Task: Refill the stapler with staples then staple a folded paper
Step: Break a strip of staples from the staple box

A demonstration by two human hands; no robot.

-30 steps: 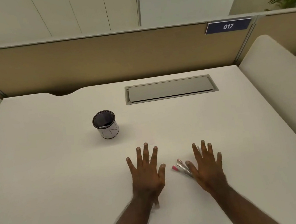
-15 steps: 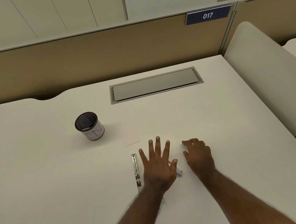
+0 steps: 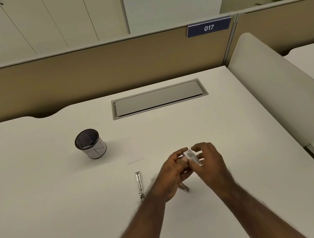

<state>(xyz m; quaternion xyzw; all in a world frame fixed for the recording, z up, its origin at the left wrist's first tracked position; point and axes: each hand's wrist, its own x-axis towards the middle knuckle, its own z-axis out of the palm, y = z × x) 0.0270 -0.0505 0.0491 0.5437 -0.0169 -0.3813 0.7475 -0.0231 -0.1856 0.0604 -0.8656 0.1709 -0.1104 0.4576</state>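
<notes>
While raised, both hands pinch staple box — fingers curled.

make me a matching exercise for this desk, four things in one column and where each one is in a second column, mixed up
Things:
1. pen cup
2. small box
3. metal strip
4. number sign

Places:
A. on the divider, far right
B. flat on the desk, left of the hands
C. standing on the desk, far left
D. held between the left hand and right hand

Pairs: 1-C, 2-D, 3-B, 4-A
</notes>
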